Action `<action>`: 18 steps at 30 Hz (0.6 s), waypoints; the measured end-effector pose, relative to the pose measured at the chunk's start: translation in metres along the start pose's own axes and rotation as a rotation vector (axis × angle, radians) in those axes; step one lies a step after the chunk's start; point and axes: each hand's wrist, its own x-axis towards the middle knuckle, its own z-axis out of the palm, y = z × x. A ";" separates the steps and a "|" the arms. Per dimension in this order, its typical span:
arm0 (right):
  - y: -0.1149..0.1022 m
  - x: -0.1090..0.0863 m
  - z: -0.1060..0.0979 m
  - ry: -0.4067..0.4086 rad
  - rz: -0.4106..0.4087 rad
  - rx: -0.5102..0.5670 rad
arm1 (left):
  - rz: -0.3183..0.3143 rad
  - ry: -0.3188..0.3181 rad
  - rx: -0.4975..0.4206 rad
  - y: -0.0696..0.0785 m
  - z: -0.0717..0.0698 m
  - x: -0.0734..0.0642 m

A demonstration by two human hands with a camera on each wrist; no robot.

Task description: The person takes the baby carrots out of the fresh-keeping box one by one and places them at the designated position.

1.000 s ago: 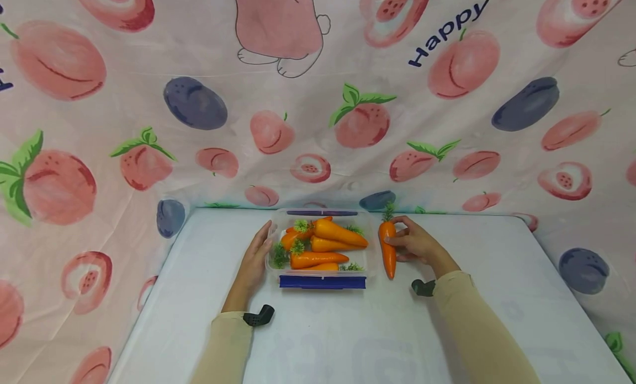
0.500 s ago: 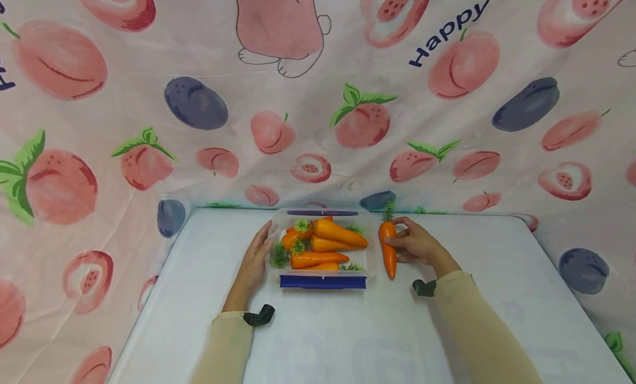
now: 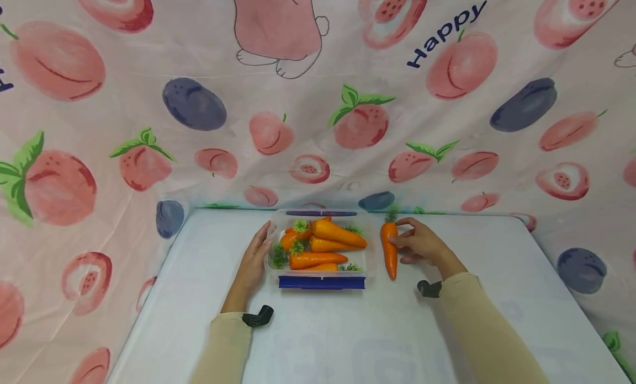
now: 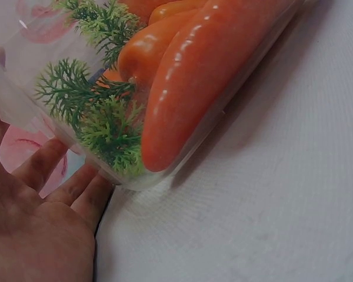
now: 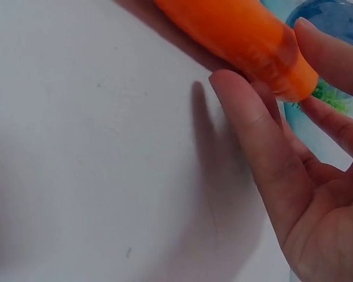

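In the head view my left hand (image 3: 253, 262) lies along the left side of a clear plastic storage box (image 3: 272, 271), its fingers straightened against the wall. Several orange carrots (image 3: 318, 260) with green leafy tops fill the box. To the right of it a single carrot (image 3: 390, 251) lies on the white table, leaves toward the back. My right hand (image 3: 422, 244) is at this carrot's right side. Seen from the right wrist, the thumb (image 5: 241, 106) stands slightly off the carrot (image 5: 241, 35), and the other fingers are spread loosely near its leafy end.
Blue locking flaps sit on the box, the front one (image 3: 322, 282) hanging down toward the person. A fruit-print curtain (image 3: 308, 119) rises behind the white table (image 3: 338, 340). Black wrist cameras (image 3: 258, 316) protrude inward from both wrists.
The single carrot has shifted slightly right and its leafy top sits a bit lower. My right hand has moved a little right, its fingers loosening. The left hand has stayed at the box.
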 end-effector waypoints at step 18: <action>-0.017 -0.016 -0.013 -0.016 -0.069 0.002 | 0.016 -0.003 0.008 0.001 0.000 0.000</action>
